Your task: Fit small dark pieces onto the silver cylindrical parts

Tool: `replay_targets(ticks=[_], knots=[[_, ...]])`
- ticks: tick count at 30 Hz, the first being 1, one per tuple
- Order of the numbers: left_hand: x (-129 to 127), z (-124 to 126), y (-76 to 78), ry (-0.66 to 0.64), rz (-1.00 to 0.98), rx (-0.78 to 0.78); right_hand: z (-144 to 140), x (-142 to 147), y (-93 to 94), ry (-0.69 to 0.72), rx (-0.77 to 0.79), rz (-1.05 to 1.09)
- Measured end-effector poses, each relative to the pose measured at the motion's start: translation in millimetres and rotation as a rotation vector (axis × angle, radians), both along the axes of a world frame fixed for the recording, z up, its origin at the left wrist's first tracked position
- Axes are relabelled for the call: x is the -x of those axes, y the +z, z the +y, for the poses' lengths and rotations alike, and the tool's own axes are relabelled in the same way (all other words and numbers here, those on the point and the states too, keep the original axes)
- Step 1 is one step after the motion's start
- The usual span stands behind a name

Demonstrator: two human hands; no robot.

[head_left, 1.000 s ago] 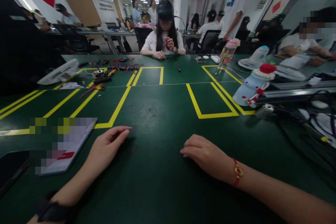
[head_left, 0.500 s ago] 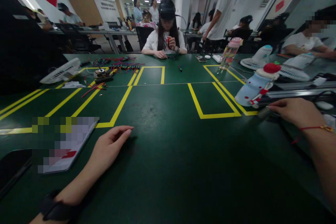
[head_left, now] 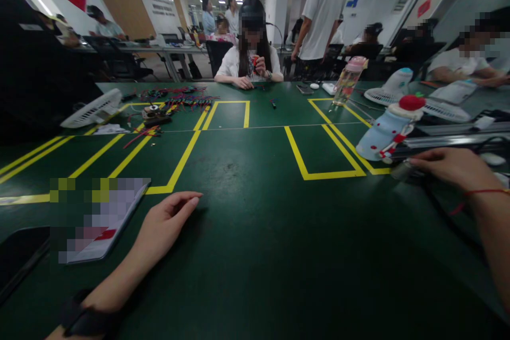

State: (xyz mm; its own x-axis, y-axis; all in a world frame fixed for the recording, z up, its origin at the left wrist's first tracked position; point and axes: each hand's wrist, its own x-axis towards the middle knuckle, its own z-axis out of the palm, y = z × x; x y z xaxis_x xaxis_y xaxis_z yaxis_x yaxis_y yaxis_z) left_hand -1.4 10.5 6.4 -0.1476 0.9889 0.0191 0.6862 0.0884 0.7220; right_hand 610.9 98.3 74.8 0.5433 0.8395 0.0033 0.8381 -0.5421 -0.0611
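Observation:
My left hand (head_left: 165, 223) rests on the green table, its thumb and fingers drawn together with nothing visible in them. Just left of it lies a white booklet or sheet (head_left: 119, 228), partly blurred out. At the right, my right hand (head_left: 454, 167) pinches a small grey, metallic-looking cylinder (head_left: 401, 170) close to the tabletop; its exact kind is too blurred to tell. Beyond that hand stands a light-blue bottle (head_left: 380, 135) with a red cap, tilted in view.
Yellow tape (head_left: 334, 176) marks areas on the table (head_left: 255, 255). Tangled wires (head_left: 187, 98) and a small motor-like device (head_left: 153, 111) lie far left, near a white fan (head_left: 95, 109). A pink-lidded bottle (head_left: 348, 82) stands far right. Across sits a person (head_left: 249, 58) holding something red.
My right hand has shifted slightly, still pinching the grey cylinder. My left hand has stayed in place. In the background, a standing person has moved left.

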Motion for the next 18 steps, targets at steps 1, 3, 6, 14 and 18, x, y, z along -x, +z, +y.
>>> replay_targets(ticks=[1,3,6,14,18], knots=[[0.3,0.0,-0.1,0.001,0.001,-0.004,0.3,-1.6,-0.3,-0.004,-0.004,0.014],[1.1,-0.1,-0.6,0.001,0.002,-0.007,0.6,-3.9,-0.8,-0.014,-0.012,0.038],[2.3,-0.1,-1.4,0.001,0.005,-0.008,0.1,-5.3,-0.8,-0.022,-0.023,0.062],[2.0,-0.7,0.2,0.000,0.004,0.001,-1.1,-7.4,-2.3,-0.021,-0.037,0.034],[2.5,-1.3,0.4,-0.007,0.001,0.014,-0.9,-6.9,-2.2,0.036,-0.022,0.050]])
